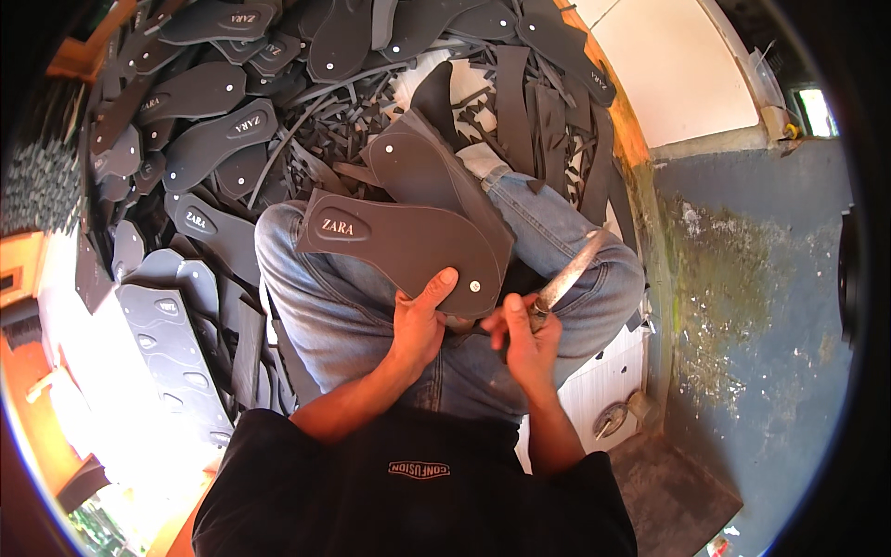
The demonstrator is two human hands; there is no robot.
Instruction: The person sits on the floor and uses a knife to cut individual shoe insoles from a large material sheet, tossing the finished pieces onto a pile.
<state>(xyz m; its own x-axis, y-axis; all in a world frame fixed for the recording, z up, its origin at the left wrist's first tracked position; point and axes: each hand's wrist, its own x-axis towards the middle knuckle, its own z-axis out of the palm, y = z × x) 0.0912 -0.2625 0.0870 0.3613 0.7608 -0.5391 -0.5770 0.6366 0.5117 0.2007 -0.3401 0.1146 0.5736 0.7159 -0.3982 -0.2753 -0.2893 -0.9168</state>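
My left hand [419, 320] grips the near end of a dark grey rubber sandal sole [399, 243], thumb on top, holding it flat over my lap. A second sole [427, 172] lies stacked under it, angled away. My right hand [524, 336] is closed on the handle of a knife [568, 277], whose blade points up and to the right beside the sole's edge. I sit cross-legged in blue jeans [325, 306] and a black shirt.
Many cut soles [200, 93] are heaped ahead and to the left, with long rubber offcut strips [520, 102] among them. Embossed rubber sheets [172, 348] lie at the left. A stained blue-grey wall [742, 278] stands at the right, a small round tin [611, 420] by its foot.
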